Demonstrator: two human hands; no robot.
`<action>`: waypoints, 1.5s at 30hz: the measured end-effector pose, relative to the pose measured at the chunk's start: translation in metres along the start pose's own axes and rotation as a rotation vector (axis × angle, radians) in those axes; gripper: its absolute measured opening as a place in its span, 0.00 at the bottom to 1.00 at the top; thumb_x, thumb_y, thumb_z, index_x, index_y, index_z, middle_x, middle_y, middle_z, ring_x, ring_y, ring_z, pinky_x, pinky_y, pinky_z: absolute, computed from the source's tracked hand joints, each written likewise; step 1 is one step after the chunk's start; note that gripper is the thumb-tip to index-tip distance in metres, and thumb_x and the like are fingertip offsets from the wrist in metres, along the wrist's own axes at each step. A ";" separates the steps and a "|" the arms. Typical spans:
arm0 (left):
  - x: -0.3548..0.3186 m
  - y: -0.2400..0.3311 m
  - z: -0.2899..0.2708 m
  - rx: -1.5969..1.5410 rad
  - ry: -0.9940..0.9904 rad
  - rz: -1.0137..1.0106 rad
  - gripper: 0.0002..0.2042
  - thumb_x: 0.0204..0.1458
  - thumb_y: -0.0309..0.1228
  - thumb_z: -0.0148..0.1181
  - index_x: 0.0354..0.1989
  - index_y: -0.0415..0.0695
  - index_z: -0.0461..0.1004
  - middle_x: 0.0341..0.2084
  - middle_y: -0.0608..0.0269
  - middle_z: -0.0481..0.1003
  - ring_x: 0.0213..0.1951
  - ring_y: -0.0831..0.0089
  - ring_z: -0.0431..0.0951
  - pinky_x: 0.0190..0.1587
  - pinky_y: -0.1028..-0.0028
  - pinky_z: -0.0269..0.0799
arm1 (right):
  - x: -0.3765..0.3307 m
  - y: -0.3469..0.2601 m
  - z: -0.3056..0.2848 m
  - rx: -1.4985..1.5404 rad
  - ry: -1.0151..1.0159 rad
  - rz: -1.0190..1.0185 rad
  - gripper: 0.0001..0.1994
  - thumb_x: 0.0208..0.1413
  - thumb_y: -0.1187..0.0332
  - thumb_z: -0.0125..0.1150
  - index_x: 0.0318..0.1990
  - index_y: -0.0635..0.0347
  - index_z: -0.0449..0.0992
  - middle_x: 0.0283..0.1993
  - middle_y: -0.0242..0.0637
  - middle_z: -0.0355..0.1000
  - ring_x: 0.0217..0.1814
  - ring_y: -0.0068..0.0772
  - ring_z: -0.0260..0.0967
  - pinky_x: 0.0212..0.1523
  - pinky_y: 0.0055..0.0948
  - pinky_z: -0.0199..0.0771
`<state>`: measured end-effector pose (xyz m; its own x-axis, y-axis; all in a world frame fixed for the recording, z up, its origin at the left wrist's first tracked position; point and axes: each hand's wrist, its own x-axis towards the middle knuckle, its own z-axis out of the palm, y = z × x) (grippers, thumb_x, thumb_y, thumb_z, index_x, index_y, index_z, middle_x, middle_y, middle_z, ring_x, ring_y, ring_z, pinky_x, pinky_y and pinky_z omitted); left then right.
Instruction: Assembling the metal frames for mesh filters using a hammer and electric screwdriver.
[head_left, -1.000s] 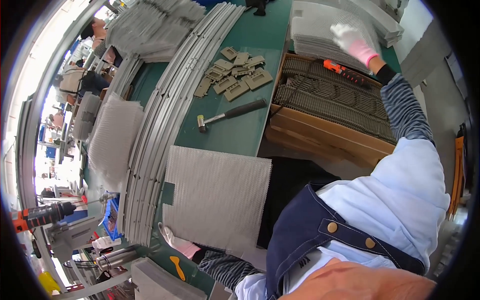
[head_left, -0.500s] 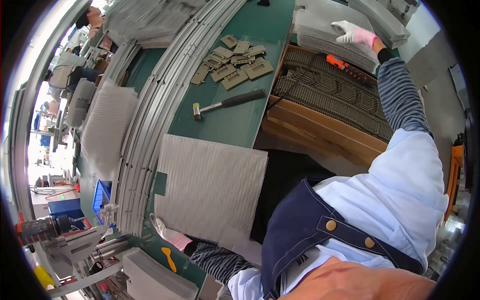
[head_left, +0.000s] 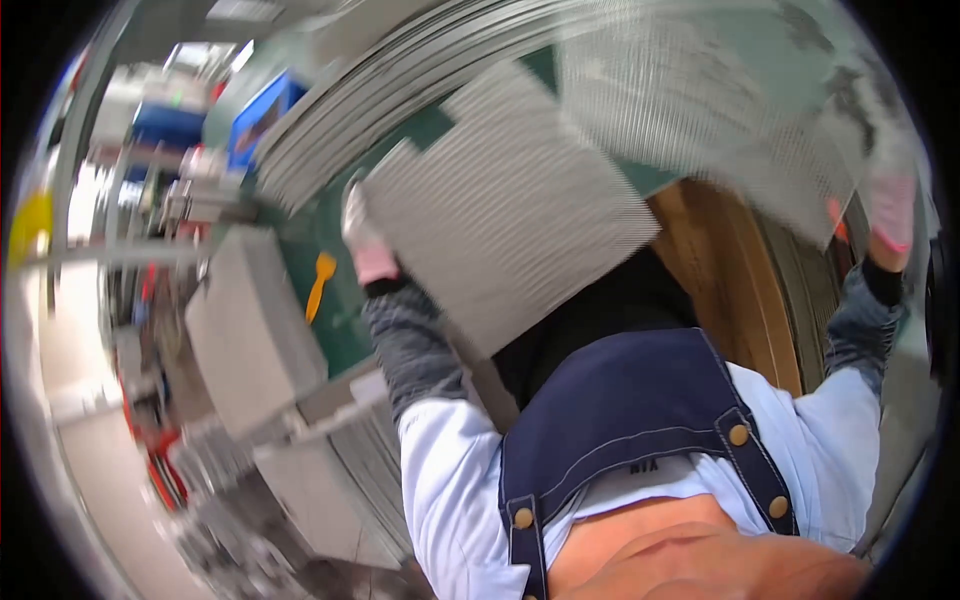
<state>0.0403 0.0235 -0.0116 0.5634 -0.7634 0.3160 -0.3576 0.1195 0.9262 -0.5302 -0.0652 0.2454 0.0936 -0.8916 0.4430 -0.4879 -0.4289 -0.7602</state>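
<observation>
A light grey mesh sheet (head_left: 510, 200) with a notched edge lies on the green table in front of my body. My left hand (head_left: 365, 235), in a white and pink glove, rests against its left edge with fingers stretched out. At the far right, my gloved right hand (head_left: 888, 195) grips another mesh sheet (head_left: 680, 100) by its right end. Motion smears this second sheet and the fingers on it. It hangs above the table and partly over the cardboard box (head_left: 735, 270), hiding much of what lies behind it.
Long metal rails (head_left: 400, 60) run along the table's far side, beside a blue bin (head_left: 262, 120). A yellow-orange scraper (head_left: 320, 285) lies left of my left forearm. A pale grey stack (head_left: 255, 300) stands further left.
The view has swung left. My right hand, earlier over the mesh stack beyond the box, now carries a sheet over the table. My left hand stays at the lying sheet's edge.
</observation>
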 end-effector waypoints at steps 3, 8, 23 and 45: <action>0.003 0.003 -0.001 -0.520 0.091 -0.277 0.23 0.64 0.44 0.40 0.52 0.36 0.70 0.46 0.60 0.74 0.48 0.71 0.73 0.53 0.73 0.69 | -0.007 0.043 0.130 0.434 -0.402 0.322 0.19 0.58 0.76 0.48 0.58 0.62 0.66 0.42 0.34 0.72 0.44 0.19 0.67 0.45 0.18 0.69; 0.000 0.016 0.006 -0.760 0.078 -0.431 0.29 0.62 0.55 0.38 0.45 0.39 0.73 0.38 0.62 0.76 0.36 0.70 0.76 0.43 0.70 0.73 | -0.031 0.072 0.250 0.726 -0.774 0.531 0.19 0.55 0.78 0.56 0.55 0.63 0.68 0.42 0.30 0.71 0.39 0.14 0.68 0.40 0.15 0.69; 0.002 0.008 0.003 -1.014 -0.057 -0.352 0.16 0.53 0.21 0.50 0.51 0.37 0.70 0.40 0.59 0.75 0.40 0.71 0.76 0.44 0.75 0.73 | -0.013 0.102 0.289 0.709 -0.864 0.619 0.24 0.55 0.78 0.54 0.60 0.69 0.61 0.49 0.36 0.72 0.46 0.23 0.71 0.48 0.21 0.72; -0.004 0.024 0.004 -0.932 -0.041 -0.364 0.16 0.57 0.25 0.47 0.54 0.38 0.69 0.40 0.57 0.75 0.40 0.72 0.76 0.45 0.76 0.72 | -0.011 0.117 0.289 0.729 -0.868 0.641 0.26 0.56 0.76 0.52 0.62 0.73 0.56 0.53 0.41 0.68 0.50 0.26 0.70 0.52 0.22 0.71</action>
<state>0.0262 0.0269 0.0088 0.4900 -0.8717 -0.0098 0.5683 0.3109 0.7618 -0.3378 -0.1478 0.0145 0.6824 -0.6500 -0.3343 -0.0995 0.3705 -0.9235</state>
